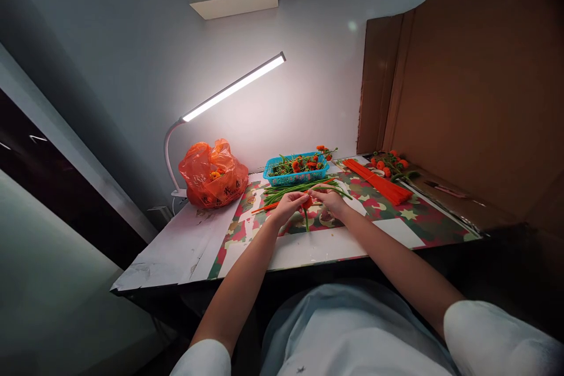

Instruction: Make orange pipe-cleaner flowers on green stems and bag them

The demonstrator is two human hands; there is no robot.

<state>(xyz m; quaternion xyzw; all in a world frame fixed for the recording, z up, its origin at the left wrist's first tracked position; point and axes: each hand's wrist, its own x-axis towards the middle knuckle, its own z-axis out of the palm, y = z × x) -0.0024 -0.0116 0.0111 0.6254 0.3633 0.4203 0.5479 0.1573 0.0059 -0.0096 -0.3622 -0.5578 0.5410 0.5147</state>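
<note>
Pinched in the left hand's (292, 205) fingertips, a small orange piece (307, 202) hangs over the front of the table (176, 252), a green stem (307, 221) below it. The right hand (330, 200) curls its fingers close beside; what they grip, I cannot tell. Just beyond lie green stems (286, 191), then a blue basket (295, 178) of orange flowers, with an orange bag (214, 179) to the left and orange sticks (379, 182) to the right.

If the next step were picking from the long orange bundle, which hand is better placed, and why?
Probably the right hand: the orange bundle lies on its side of the table, and the left hand sits farther away.
</note>
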